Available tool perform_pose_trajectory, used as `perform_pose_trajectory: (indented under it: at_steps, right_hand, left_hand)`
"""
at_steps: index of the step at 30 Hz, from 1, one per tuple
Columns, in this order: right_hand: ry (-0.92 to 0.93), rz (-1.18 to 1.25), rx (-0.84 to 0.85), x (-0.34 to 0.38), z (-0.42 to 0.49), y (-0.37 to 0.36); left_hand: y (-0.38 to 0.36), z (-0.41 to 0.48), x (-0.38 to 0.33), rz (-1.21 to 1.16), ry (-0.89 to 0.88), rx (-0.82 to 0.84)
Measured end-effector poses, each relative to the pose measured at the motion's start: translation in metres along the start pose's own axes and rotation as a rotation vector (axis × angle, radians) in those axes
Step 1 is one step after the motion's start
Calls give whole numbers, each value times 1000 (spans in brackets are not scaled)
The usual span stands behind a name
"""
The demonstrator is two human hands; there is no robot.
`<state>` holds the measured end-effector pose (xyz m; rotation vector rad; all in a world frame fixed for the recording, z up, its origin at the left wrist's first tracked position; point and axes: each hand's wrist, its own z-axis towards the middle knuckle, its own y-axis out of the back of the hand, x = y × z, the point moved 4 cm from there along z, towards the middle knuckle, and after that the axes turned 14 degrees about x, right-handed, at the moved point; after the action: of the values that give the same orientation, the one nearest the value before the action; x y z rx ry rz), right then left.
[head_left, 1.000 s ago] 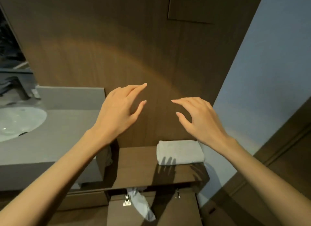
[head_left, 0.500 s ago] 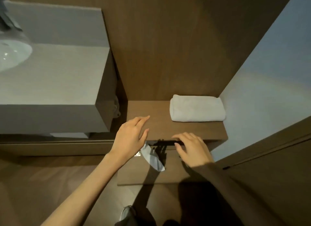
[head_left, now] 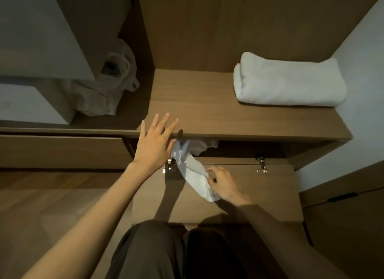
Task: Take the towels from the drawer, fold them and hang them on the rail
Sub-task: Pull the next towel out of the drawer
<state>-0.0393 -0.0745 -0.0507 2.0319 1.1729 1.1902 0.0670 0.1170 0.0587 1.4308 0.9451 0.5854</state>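
A white towel (head_left: 194,170) hangs out of the open compartment under the wooden shelf (head_left: 199,104) and lies over the dropped-down flap door (head_left: 259,193). My right hand (head_left: 223,184) pinches the towel's lower end. My left hand (head_left: 154,144) is spread flat with straight fingers at the shelf's front edge, just left of the towel's upper part. A folded white towel (head_left: 288,81) lies on the shelf at the right, against the wall. The inside of the compartment is dark and mostly hidden. No rail is in view.
The grey vanity counter (head_left: 35,35) stands at the left, with a crumpled plastic bag (head_left: 108,83) tucked under it. A closed wooden drawer front (head_left: 62,152) runs along the left. A pale wall (head_left: 361,75) closes the right side. My knees fill the bottom.
The view has dropped lower and closer to the compartment. My right hand has moved from the shelf edge down onto the hanging towel and taken hold of it. My left hand stays at the shelf edge.
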Motion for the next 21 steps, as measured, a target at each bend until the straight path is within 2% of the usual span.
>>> perform_pose_trajectory:
  at_steps: [7, 13, 18, 21]
  right_hand:
    - [-95, 103, -21, -40, 99, -76]
    - [-192, 245, 64, -55, 120, -116]
    - [-229, 238, 56, -65, 122, -117]
    - [-175, 197, -55, -63, 113, -96]
  left_hand:
    - [-69, 19, 7, 66, 33, -80]
    - [-79, 23, 2, 96, 96, -145]
    - [-78, 22, -3, 60, 117, -104]
    - [-78, 23, -4, 30, 123, -87]
